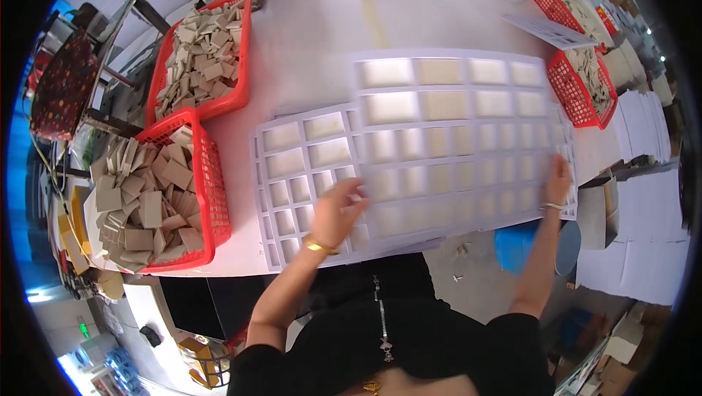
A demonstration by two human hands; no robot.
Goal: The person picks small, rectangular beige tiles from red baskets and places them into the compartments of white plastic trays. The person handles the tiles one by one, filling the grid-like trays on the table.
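Spanning the frame's centre, the white gridded panel (446,122) looks light, fairly stiff, its thin dividers likely fragile; side rims suit holding. The left grip (339,212), by its left edge, has fingers apart; whether the right grip (557,184) clamps its right edge I cannot tell.

We see a white table (307,45) above a grey floor (479,290), blue sheeting (20,209) far left, and small bright lights (648,31) far right.
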